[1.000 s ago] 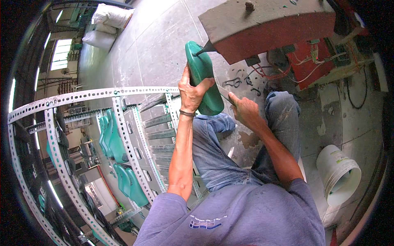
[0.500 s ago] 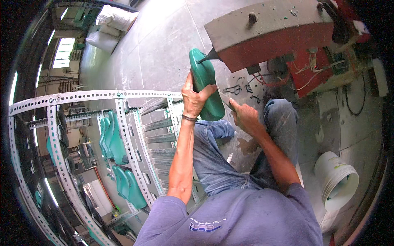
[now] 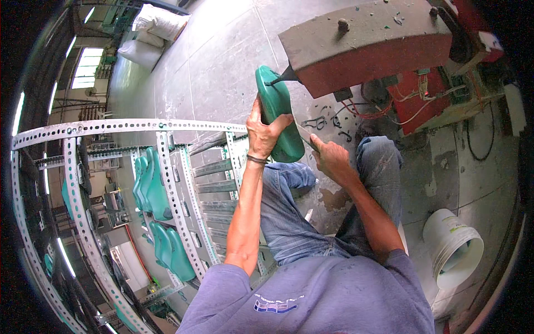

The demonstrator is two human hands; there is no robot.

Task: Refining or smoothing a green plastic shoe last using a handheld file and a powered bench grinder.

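A green, moulded, shoe-sole-shaped piece (image 3: 289, 146) is held up in front of me, tilted lengthwise. My left hand (image 3: 265, 133) is closed round its left side, with the thumb laid across it. The far end of the piece meets a dark pointed tip (image 3: 285, 77) that sticks out of a machine. Just right of the piece, my right hand (image 3: 334, 158) grips a knife with a thin blade (image 3: 303, 131), index finger stretched along it. The blade lies close to the piece's right edge; whether they touch I cannot tell. My fingers hide the knife's handle.
A red and grey machine (image 3: 367, 61) with loose wires stands at the upper right. Dark scraps (image 3: 320, 119) litter the floor below it. On my left is a perforated metal rack (image 3: 161, 127) bearing several green pieces (image 3: 158, 186). A white bucket (image 3: 453, 245) lies lower right; sacks (image 3: 156, 28) lie far left.
Both hands, the green piece and the knife keep nearly the same places. The view has shifted slightly, so the bucket and rack sit a little differently in the picture.
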